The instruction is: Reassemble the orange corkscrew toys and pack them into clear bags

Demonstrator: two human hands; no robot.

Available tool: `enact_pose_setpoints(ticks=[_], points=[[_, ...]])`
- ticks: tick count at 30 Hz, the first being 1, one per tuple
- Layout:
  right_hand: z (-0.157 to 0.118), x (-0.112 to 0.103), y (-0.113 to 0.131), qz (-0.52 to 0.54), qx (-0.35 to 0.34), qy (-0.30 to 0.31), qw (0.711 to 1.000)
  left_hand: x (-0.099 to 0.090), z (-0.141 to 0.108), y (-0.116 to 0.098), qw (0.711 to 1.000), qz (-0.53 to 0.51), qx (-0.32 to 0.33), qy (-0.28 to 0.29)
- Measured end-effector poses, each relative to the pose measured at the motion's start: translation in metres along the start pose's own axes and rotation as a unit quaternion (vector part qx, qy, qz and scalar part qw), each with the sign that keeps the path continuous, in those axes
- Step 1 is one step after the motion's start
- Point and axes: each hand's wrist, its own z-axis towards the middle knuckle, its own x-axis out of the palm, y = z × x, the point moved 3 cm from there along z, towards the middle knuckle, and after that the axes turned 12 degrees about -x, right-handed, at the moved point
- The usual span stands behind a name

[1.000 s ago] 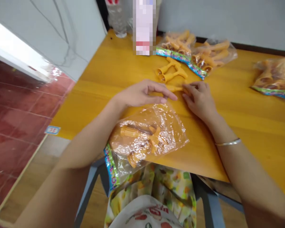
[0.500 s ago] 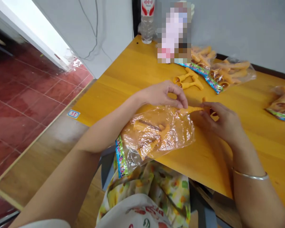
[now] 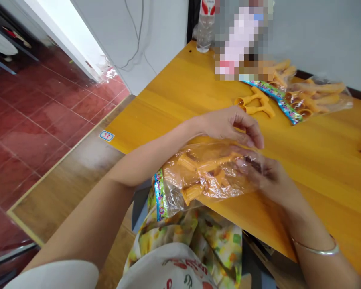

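A clear plastic bag (image 3: pixel 174 196) with a colourful printed header lies across the front edge of the table, partly over my lap. Several orange forked plastic pieces (image 3: pixel 209 166) with hollow handles show through its film. My left hand (image 3: pixel 237 126) is closed in a pinch at the upper edge of the bag's right end, which gapes. The fingers of my right hand (image 3: pixel 263 172) reach inside that end, closed around the tip of one orange piece; the film partly veils them.
Two loose orange pieces (image 3: pixel 255 102) lie farther back on the wooden table (image 3: pixel 168 96). Filled bags (image 3: pixel 315 96) stand behind them near the wall. A water bottle (image 3: pixel 205 28) is at the back corner, and a number sticker (image 3: pixel 106 136) marks the left edge.
My right hand has moved left, carrying an orange piece from outside the bag into its right end. The view has swung slightly left.
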Motion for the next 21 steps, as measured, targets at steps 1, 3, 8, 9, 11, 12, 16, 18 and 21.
enact_pose_setpoints(ticks=[1, 3, 8, 9, 11, 12, 16, 18, 21], points=[[-0.001, 0.004, -0.001, 0.045, 0.006, 0.022, 0.999, 0.001, 0.0, -0.001, 1.0, -0.003, 0.009, 0.013], [-0.001, 0.009, -0.002, 0.106, -0.006, 0.064, 0.992, 0.003, -0.001, -0.001, 0.999, -0.001, 0.018, 0.032], [0.002, 0.016, -0.008, 0.11, -0.045, 0.058, 0.991, 0.005, -0.001, 0.002, 0.999, 0.007, -0.034, 0.038], [0.002, 0.016, -0.009, 0.082, -0.045, 0.049, 0.994, 0.006, 0.0, 0.002, 0.998, 0.005, -0.034, 0.043], [0.003, 0.016, -0.009, 0.027, -0.049, 0.038, 0.998, 0.009, 0.0, 0.001, 0.998, 0.004, -0.024, 0.056], [0.003, 0.016, -0.008, 0.003, -0.049, 0.04, 0.998, 0.01, 0.0, 0.0, 0.998, 0.003, -0.023, 0.061], [0.002, 0.012, -0.003, -0.025, -0.015, 0.068, 0.997, 0.011, -0.001, -0.002, 0.997, -0.02, -0.042, 0.055], [0.002, 0.012, -0.001, 0.028, 0.008, 0.062, 0.998, 0.01, -0.002, -0.005, 0.998, -0.044, -0.02, 0.041], [0.004, 0.014, 0.002, 0.105, 0.016, 0.035, 0.994, 0.008, -0.004, -0.009, 0.996, -0.078, 0.031, 0.03]])
